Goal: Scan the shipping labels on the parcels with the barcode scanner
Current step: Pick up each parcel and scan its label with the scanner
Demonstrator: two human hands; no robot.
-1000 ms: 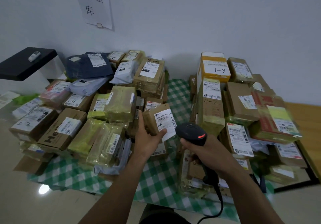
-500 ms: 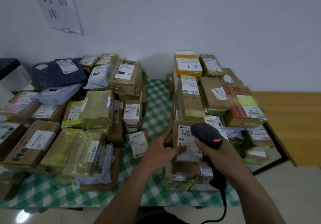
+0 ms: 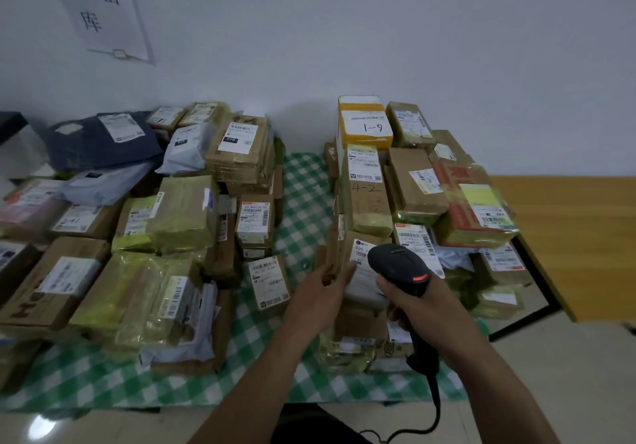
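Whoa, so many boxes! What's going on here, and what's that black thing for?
A person is scanning parcel labels. Their left hand holds a small brown parcel up against the right-hand heap, thumb on its white label. Their right hand grips the black barcode scanner, its head close over that label. Other parcels lie heaped on both sides of a green checked cloth.

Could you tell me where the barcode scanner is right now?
In the head view the barcode scanner sits right of centre, gripped in the right hand, its head at the label of the brown parcel the left hand holds.
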